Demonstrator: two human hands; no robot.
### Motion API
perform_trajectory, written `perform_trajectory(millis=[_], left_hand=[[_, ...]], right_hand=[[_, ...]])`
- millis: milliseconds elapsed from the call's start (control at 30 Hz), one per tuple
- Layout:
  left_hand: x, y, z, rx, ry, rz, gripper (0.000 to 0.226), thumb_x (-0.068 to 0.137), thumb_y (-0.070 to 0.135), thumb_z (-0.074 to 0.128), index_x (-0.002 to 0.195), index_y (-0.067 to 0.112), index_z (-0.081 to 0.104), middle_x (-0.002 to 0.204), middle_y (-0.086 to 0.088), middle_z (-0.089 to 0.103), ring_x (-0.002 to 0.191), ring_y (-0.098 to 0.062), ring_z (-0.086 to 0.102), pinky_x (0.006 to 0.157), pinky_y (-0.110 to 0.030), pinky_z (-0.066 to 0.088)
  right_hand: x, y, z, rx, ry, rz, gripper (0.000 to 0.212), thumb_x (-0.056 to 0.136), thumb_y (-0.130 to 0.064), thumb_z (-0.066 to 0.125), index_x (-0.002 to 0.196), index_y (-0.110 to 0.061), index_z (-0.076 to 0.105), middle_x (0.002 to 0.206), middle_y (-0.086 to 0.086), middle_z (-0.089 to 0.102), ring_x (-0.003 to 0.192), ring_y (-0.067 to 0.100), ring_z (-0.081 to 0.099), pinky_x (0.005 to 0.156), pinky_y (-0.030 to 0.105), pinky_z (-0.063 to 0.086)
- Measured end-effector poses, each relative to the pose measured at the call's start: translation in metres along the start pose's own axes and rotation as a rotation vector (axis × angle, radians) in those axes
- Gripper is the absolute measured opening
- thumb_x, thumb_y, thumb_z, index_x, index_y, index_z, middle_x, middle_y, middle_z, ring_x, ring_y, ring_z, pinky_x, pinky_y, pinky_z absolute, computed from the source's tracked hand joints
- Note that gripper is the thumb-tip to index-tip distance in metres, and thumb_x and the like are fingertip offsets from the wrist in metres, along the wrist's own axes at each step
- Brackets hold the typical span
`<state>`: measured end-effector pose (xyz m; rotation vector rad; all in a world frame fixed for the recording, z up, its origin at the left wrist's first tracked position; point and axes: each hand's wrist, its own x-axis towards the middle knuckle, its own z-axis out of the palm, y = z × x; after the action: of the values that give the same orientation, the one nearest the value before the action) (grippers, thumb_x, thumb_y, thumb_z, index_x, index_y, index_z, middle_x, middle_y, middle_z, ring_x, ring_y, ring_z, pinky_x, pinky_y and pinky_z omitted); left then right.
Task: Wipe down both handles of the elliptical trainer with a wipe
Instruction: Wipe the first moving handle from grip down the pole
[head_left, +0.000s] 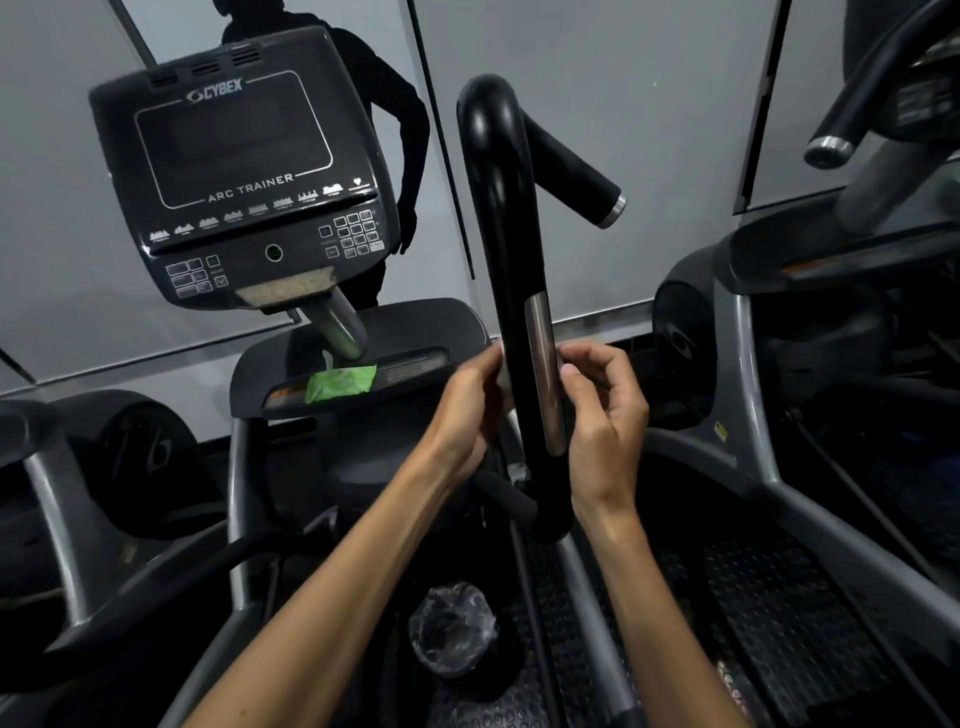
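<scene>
Flanking the upright black handle (511, 270) of the elliptical trainer, both hands are raised to the level of its metal sensor strip (544, 374). The left hand (467, 410) sits at the handle's left side, its fingers curled on a pale scrap that looks like the wipe (503, 375), pressed against the handle; most of that scrap is hidden behind the hand. The right hand (605, 415) sits at the handle's right side with fingers loosely curled, the fingertips close to the strip; whether they pinch an edge of the wipe cannot be told. A green wipe packet (340, 383) lies on the tray below the console (244, 171), left of the handle. A crumpled clear bag (452, 629) lies low between the forearms
</scene>
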<state>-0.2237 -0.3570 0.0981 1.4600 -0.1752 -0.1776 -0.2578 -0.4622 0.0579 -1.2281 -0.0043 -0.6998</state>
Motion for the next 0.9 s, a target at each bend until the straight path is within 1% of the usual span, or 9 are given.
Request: perform_trajectory(millis=[67, 167, 233, 300, 467, 567, 667, 767, 900], left_hand=[[-0.005, -0.005, -0.001, -0.017, -0.014, -0.035, 0.046, 0.109, 0.021, 0.032, 0.1, 0.013, 0.076, 0.09, 0.002, 0.077, 0.082, -0.004, 0.071, 0.076, -0.018, 0.052], [-0.003, 0.006, -0.001, -0.084, -0.054, -0.022, 0.057, 0.109, 0.023, 0.033, 0.08, 0.018, 0.082, 0.081, 0.004, 0.076, 0.075, -0.004, 0.07, 0.075, -0.018, 0.052], [0.002, 0.009, 0.0, -0.131, -0.046, 0.0, 0.05, 0.108, 0.024, 0.034, 0.091, 0.015, 0.08, 0.087, 0.001, 0.077, 0.08, -0.007, 0.071, 0.078, -0.021, 0.052], [0.001, 0.002, 0.001, -0.15, -0.041, -0.029, 0.042, 0.108, 0.022, 0.032, 0.106, 0.009, 0.073, 0.086, 0.001, 0.076, 0.077, -0.006, 0.07, 0.076, -0.021, 0.052], [-0.005, -0.006, -0.009, -0.009, -0.08, -0.053, 0.034, 0.106, 0.017, 0.037, 0.109, 0.006, 0.068, 0.077, 0.005, 0.064, 0.067, -0.004, 0.057, 0.072, -0.022, 0.046], [0.0, 0.013, -0.009, -0.065, 0.019, 0.086, 0.026, 0.106, 0.014, 0.043, 0.106, 0.007, 0.068, 0.083, 0.0, 0.067, 0.073, -0.006, 0.06, 0.073, -0.022, 0.048], [-0.006, 0.012, -0.006, -0.073, 0.114, 0.167, 0.014, 0.104, 0.012, 0.047, 0.107, 0.004, 0.058, 0.089, -0.013, 0.048, 0.078, -0.016, 0.047, 0.076, -0.027, 0.041], [-0.022, -0.008, -0.004, -0.005, 0.194, 0.197, 0.012, 0.1, 0.006, 0.051, 0.095, 0.006, 0.063, 0.087, -0.011, 0.056, 0.083, -0.015, 0.052, 0.08, -0.027, 0.043], [-0.022, 0.0, 0.005, 0.161, 0.338, 0.374, 0.006, 0.098, 0.011, 0.064, 0.099, 0.008, 0.07, 0.086, -0.001, 0.071, 0.083, -0.006, 0.063, 0.078, -0.019, 0.05]], right_hand=[[0.0, 0.0, -0.001, 0.003, -0.002, 0.001, 0.014, 0.093, -0.019, 0.059, 0.101, -0.022, 0.069, 0.106, 0.005, 0.07, 0.102, 0.024, 0.066, 0.093, 0.048, 0.054], [0.001, -0.005, -0.002, 0.028, -0.002, -0.007, 0.015, 0.094, -0.019, 0.056, 0.102, -0.02, 0.068, 0.103, -0.001, 0.071, 0.1, 0.018, 0.066, 0.09, 0.036, 0.053], [0.002, -0.009, -0.002, 0.048, -0.004, -0.014, 0.016, 0.095, -0.019, 0.054, 0.103, -0.017, 0.068, 0.102, -0.004, 0.071, 0.099, 0.013, 0.066, 0.088, 0.026, 0.05], [0.003, -0.011, -0.001, 0.048, -0.011, -0.019, 0.018, 0.096, -0.02, 0.053, 0.106, -0.015, 0.067, 0.103, -0.003, 0.071, 0.099, 0.013, 0.066, 0.088, 0.028, 0.05], [0.006, -0.015, -0.003, 0.018, -0.061, -0.019, 0.019, 0.099, -0.024, 0.052, 0.108, -0.02, 0.067, 0.104, -0.006, 0.071, 0.101, 0.011, 0.067, 0.086, 0.025, 0.05], [0.006, -0.017, -0.004, -0.017, -0.112, -0.025, 0.018, 0.1, -0.021, 0.054, 0.111, -0.019, 0.067, 0.107, -0.006, 0.072, 0.103, 0.014, 0.067, 0.089, 0.03, 0.052], [0.006, -0.02, -0.004, -0.023, -0.122, -0.031, 0.021, 0.096, -0.015, 0.055, 0.111, -0.023, 0.067, 0.113, -0.007, 0.071, 0.114, 0.013, 0.064, 0.099, 0.032, 0.05], [0.005, -0.023, -0.004, -0.007, -0.081, -0.042, 0.025, 0.091, -0.013, 0.054, 0.108, -0.026, 0.066, 0.114, -0.007, 0.071, 0.116, 0.011, 0.063, 0.101, 0.031, 0.048], [0.001, -0.027, 0.002, -0.021, -0.044, -0.033, 0.022, 0.091, -0.015, 0.054, 0.107, -0.022, 0.067, 0.11, -0.006, 0.071, 0.113, 0.011, 0.064, 0.098, 0.027, 0.049]])
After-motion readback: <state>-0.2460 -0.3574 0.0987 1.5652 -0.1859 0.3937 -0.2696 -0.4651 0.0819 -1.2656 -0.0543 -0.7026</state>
